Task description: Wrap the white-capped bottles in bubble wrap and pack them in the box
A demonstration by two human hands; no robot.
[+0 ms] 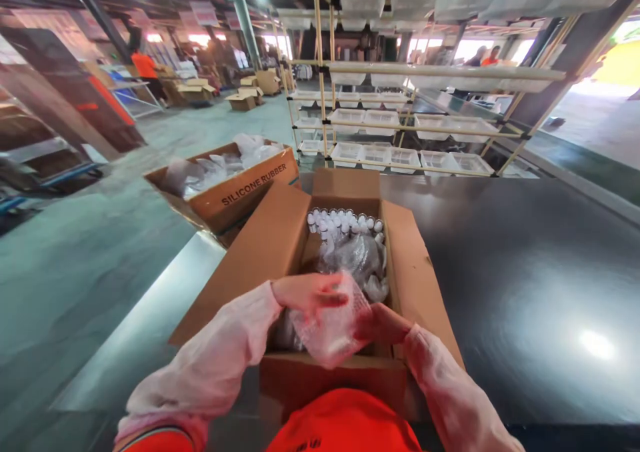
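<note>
A crumpled, clear piece of bubble wrap [333, 339] hangs over the near half of an open cardboard box [240, 259]. My left hand [310, 293] reaches across from the left, its slightly blurred fingers bent against the wrap and gripping it. From the right, my right hand [387, 322] is closed on the wrap's other side, with its fingertips partly hidden behind the plastic. Below and beyond my hands, more clear wrapping [357, 255] lies inside the box. Rows of small white-capped bottles [340, 220] stand at the box's far end.
Left of this box, a carton marked SILICONE RUBBER [250, 189] holds loose clear plastic. Both rest on a shiny dark table [520, 285]. Behind it rises a pipe rack [325, 92] with white baskets [347, 153]. A person in orange [144, 65] stands far off, near more cartons.
</note>
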